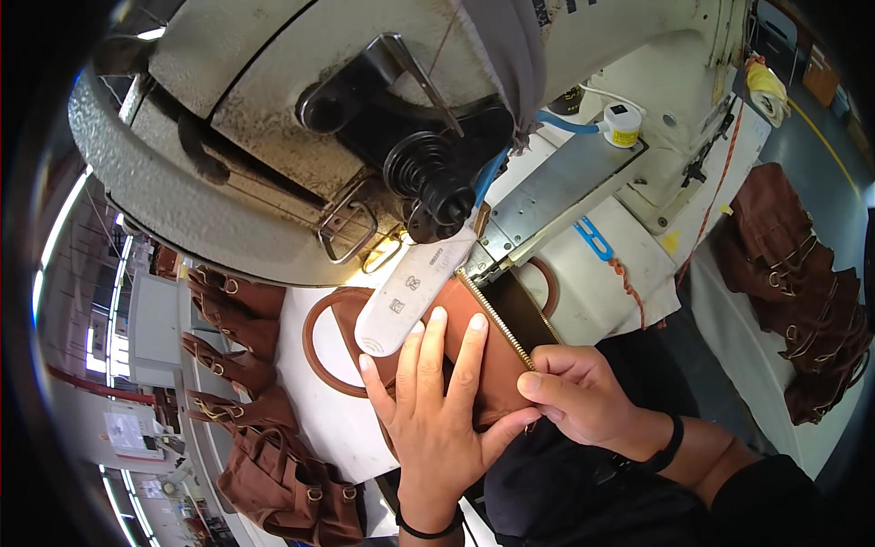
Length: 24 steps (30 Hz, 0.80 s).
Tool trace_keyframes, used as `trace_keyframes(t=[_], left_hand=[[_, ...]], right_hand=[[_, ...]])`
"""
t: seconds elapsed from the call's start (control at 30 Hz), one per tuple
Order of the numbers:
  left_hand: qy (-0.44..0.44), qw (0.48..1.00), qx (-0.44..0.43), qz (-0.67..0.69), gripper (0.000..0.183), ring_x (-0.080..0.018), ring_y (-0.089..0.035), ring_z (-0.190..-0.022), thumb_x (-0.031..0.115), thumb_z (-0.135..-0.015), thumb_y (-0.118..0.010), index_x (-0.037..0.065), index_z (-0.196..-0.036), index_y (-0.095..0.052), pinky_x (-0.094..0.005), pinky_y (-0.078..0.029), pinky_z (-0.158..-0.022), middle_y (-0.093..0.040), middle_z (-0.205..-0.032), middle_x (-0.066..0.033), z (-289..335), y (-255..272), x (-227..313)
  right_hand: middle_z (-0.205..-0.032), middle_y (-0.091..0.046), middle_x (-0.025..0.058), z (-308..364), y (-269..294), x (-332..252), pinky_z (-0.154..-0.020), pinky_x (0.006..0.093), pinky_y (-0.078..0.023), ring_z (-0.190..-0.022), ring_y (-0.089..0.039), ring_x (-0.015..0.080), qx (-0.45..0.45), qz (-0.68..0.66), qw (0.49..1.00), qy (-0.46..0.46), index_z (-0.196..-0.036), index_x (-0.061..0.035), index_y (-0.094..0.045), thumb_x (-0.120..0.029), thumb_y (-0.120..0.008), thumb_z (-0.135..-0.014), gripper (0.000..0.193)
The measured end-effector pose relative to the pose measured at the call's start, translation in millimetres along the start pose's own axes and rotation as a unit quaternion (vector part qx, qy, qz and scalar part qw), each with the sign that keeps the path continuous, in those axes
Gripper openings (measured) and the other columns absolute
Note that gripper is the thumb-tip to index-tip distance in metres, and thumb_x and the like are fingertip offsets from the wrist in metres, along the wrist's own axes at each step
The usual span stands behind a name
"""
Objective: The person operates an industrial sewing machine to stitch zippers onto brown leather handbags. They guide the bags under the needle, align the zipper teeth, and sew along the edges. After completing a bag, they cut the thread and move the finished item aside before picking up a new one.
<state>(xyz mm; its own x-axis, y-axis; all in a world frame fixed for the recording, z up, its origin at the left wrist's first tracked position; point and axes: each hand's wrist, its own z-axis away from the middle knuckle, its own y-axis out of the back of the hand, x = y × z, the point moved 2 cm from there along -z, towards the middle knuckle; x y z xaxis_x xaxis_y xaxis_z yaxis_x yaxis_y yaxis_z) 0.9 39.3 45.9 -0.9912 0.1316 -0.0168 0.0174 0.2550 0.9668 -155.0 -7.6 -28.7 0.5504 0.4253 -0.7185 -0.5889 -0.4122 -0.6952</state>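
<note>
The left hand (436, 433) lies flat, fingers spread, on a brown leather bag (497, 372); the right hand (588, 401) is closed in a pinch on the bag's edge at the near end of its metal zip (497, 319). The bag sits below the sewing machine (264, 118), directly beneath the left fingers. Its zip runs slantwise from the machine down and rightward, so the right hand is nearer it. Beside the left fingertips, a white rounded bar (415, 292) carries small printed symbols. Farther off, a white bottle (621, 117) has a yellow label.
</note>
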Motion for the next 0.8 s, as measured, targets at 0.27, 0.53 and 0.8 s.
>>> trace_keyframes(t=[0.27,0.53,0.8], left_hand=[[0.005,1.0,0.007,0.008,0.095,-0.0353,-0.048,-0.144,0.083,-0.091,-0.049,0.011,-0.153,-0.056,-0.0632,-0.005,-0.126,-0.053,-0.155,-0.0179,-6,-4,-4],[-0.003,1.0,0.019,0.016,0.096,-0.0351,-0.049,-0.144,0.082,-0.091,-0.051,0.01,-0.153,-0.055,-0.0626,-0.006,-0.126,-0.053,-0.155,-0.0182,-10,-10,-9],[-0.008,0.991,0.088,0.1,0.059,-0.0283,-0.06,-0.135,0.047,-0.098,-0.067,0.008,-0.143,-0.065,-0.0589,-0.01,-0.127,-0.062,-0.147,-0.015,-8,-18,-4]], right_hand=[[-0.067,-0.053,-0.0055,-10,1,-2,-0.053,0.0201,-0.034,-0.058,-0.044,0.0001,0.0,-0.016,1.0,0.001,-0.078,-0.0069,-0.057,-0.019,-0.066,-0.106,0.031],[-0.069,-0.054,-0.0056,-17,5,-5,-0.053,0.0206,-0.034,-0.06,-0.045,0.0003,-0.016,0.029,0.999,0.009,-0.079,-0.0065,-0.058,-0.018,-0.066,-0.106,0.03],[-0.073,-0.058,-0.0059,-32,-1,-12,-0.055,0.02,-0.036,-0.065,-0.047,-0.0006,-0.026,0.04,0.999,0.009,-0.08,-0.0061,-0.06,-0.016,-0.064,-0.106,0.028]])
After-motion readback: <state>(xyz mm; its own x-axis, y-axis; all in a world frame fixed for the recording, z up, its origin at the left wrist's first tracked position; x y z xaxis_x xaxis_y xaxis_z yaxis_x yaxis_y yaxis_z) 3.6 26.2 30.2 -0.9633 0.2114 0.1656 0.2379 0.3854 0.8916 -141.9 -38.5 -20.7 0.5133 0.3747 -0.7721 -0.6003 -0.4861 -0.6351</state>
